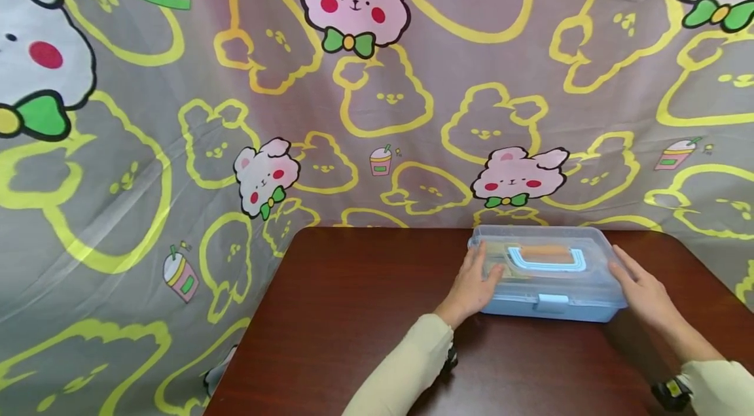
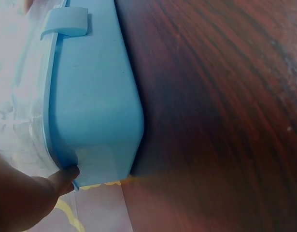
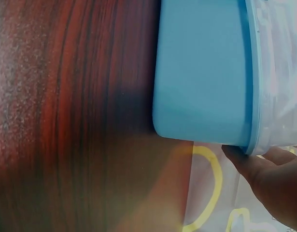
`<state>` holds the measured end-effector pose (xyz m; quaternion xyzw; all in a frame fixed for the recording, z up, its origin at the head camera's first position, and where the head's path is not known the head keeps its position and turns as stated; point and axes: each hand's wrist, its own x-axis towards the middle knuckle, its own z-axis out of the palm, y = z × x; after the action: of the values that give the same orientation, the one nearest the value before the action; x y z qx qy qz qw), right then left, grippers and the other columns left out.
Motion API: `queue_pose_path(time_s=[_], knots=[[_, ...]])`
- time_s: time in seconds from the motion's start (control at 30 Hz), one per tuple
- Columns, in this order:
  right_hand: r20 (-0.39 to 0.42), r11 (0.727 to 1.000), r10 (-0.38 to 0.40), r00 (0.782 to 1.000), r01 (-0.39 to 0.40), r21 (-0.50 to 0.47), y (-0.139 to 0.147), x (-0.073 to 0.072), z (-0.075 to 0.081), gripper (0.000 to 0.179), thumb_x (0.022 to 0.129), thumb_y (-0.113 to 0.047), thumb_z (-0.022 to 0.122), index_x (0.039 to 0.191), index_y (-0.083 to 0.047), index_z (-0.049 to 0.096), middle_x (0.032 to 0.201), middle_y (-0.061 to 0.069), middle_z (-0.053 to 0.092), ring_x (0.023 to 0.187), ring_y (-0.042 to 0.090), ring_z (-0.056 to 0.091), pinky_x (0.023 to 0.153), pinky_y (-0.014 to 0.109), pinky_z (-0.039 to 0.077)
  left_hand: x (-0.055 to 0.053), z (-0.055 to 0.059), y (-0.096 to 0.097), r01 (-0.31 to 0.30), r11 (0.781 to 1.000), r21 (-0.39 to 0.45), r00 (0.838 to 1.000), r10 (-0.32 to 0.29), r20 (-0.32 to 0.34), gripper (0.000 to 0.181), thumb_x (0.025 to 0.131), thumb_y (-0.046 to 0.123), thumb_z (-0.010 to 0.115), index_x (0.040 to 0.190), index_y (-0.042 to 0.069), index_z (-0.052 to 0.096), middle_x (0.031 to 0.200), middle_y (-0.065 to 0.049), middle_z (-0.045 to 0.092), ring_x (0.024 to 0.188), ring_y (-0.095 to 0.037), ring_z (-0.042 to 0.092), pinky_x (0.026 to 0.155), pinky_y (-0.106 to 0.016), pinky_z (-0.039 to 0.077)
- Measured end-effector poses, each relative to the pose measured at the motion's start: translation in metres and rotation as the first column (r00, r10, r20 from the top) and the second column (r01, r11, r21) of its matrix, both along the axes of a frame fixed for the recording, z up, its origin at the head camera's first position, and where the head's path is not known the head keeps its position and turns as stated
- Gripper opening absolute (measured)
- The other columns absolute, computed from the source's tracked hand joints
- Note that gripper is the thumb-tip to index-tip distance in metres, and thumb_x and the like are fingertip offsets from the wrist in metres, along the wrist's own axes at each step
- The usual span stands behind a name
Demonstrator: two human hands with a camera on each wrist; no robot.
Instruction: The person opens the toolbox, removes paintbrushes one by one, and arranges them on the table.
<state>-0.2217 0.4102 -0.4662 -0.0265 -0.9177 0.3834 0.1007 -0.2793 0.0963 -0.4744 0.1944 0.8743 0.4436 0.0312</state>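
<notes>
A plastic storage box (image 1: 506, 307) with a light blue base and a clear lid stands on the table. Its lid is down, with a blue and tan handle (image 1: 546, 260) folded flat on top and a blue latch (image 1: 552, 303) at the front. My left hand (image 1: 471, 285) grips the left end, thumb over the lid. At the right end my right hand (image 1: 646, 292) holds the box, its thumb by the lid's edge. Fingertips of the left hand (image 2: 30, 193) touch under the rim in the left wrist view. What lies inside is blurred through the lid.
The dark brown wooden table (image 1: 353, 318) has rounded far corners. Behind it and on the left hangs a grey cloth (image 1: 365, 207) printed with rabbits and yellow outlines, close to the table's back edge.
</notes>
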Motion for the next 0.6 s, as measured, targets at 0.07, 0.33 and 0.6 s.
queue_pose_path(time_s=[0.07,0.33,0.6], knots=[[0.002,1.000,0.003,1.000,-0.003,-0.004,-0.001,0.001,0.000,0.060,0.102,-0.037,0.033,0.150,-0.007,0.011,0.142,0.041,0.017,0.122,0.064,0.019,0.089,0.072,0.021,0.000,0.000,-0.002,0.004,1.000,-0.013,1.000,-0.004,-0.005,0.066,0.095,0.061,0.032,0.152,0.033,0.012,0.157,-0.002,0.014,0.138,-0.027,0.025,0.104,-0.048,0.031],[0.030,1.000,0.019,0.999,-0.019,0.012,-0.011,0.009,0.002,0.062,0.103,-0.038,0.032,0.151,-0.009,0.008,0.141,0.042,0.018,0.119,0.064,0.024,0.085,0.071,0.025,0.002,-0.001,-0.015,0.009,0.999,-0.047,0.999,-0.011,-0.037,0.067,0.095,0.060,0.033,0.152,0.031,0.014,0.156,-0.004,0.017,0.137,-0.027,0.027,0.105,-0.046,0.031],[0.029,0.999,0.018,0.999,-0.019,0.035,-0.024,0.017,0.002,0.063,0.102,-0.039,0.034,0.151,-0.009,0.010,0.139,0.042,0.021,0.118,0.064,0.026,0.086,0.072,0.025,0.006,-0.004,-0.032,0.038,0.999,-0.024,0.998,-0.039,-0.050,0.066,0.096,0.060,0.033,0.152,0.031,0.014,0.156,-0.003,0.017,0.136,-0.028,0.028,0.104,-0.049,0.031]])
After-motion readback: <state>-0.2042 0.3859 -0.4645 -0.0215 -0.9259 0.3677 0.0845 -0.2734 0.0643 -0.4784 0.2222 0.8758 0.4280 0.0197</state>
